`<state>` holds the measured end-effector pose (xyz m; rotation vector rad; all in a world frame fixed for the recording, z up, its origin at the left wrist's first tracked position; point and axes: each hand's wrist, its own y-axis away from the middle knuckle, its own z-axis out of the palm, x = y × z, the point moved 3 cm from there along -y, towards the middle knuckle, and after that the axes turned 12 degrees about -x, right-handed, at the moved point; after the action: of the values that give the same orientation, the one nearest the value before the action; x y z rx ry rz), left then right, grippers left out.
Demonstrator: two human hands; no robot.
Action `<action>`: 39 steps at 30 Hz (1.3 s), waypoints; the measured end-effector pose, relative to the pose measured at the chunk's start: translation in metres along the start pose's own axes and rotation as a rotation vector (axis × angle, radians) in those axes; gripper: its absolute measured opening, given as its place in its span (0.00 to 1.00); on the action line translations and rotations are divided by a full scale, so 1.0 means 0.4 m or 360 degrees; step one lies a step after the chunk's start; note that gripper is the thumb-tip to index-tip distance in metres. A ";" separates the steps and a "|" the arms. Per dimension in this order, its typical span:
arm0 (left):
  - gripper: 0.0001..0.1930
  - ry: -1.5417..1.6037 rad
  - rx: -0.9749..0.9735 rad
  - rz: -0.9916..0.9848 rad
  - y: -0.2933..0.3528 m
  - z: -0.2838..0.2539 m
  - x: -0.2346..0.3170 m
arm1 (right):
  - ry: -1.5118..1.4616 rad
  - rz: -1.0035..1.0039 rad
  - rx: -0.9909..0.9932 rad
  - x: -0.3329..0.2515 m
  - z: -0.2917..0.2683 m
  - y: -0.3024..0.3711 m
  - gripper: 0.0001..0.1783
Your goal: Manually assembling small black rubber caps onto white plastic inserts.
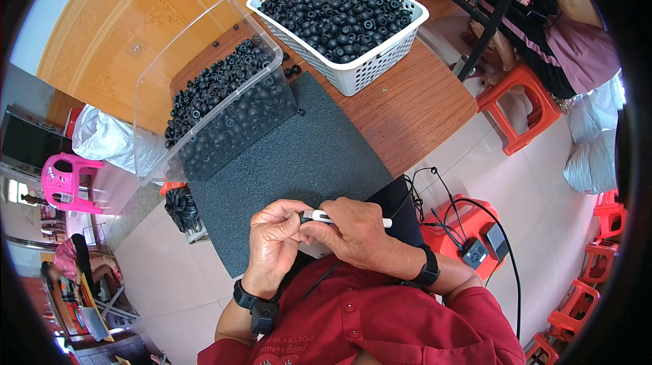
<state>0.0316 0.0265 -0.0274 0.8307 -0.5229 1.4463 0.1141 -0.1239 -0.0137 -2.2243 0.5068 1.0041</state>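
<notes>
Close to my body, over the near edge of a dark textured mat, my two hands meet. My right hand is closed around a slim white-handled tool with a short metal tip, which looks like a small knife. Its tip points toward my left hand, whose thumb and forefinger pinch a small black part, mostly hidden by the fingers. Beyond the mat stand a clear plastic bin and a white perforated basket, both holding many small round black parts with holes.
A brown wooden table carries the containers and mat. To my right, a red stool bears black cables and a small dark device. Another person sits at the far right by a red stool. A pink chair stands left.
</notes>
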 end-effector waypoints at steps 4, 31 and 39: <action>0.14 -0.0086 0.0053 0.0011 -0.002 0.002 0.005 | 0.0037 -0.0035 -0.0019 -0.012 -0.005 -0.004 0.21; 0.14 -0.0102 0.0047 0.0002 0.002 0.006 -0.004 | 0.0009 0.0045 0.0045 0.006 0.008 0.008 0.23; 0.13 -0.0072 -0.0005 0.0023 0.002 -0.003 -0.005 | 0.0050 0.0025 0.0056 0.005 0.008 0.010 0.23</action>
<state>0.0302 0.0260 -0.0296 0.8602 -0.5663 1.4424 0.1117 -0.1249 -0.0185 -2.2116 0.5526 0.9623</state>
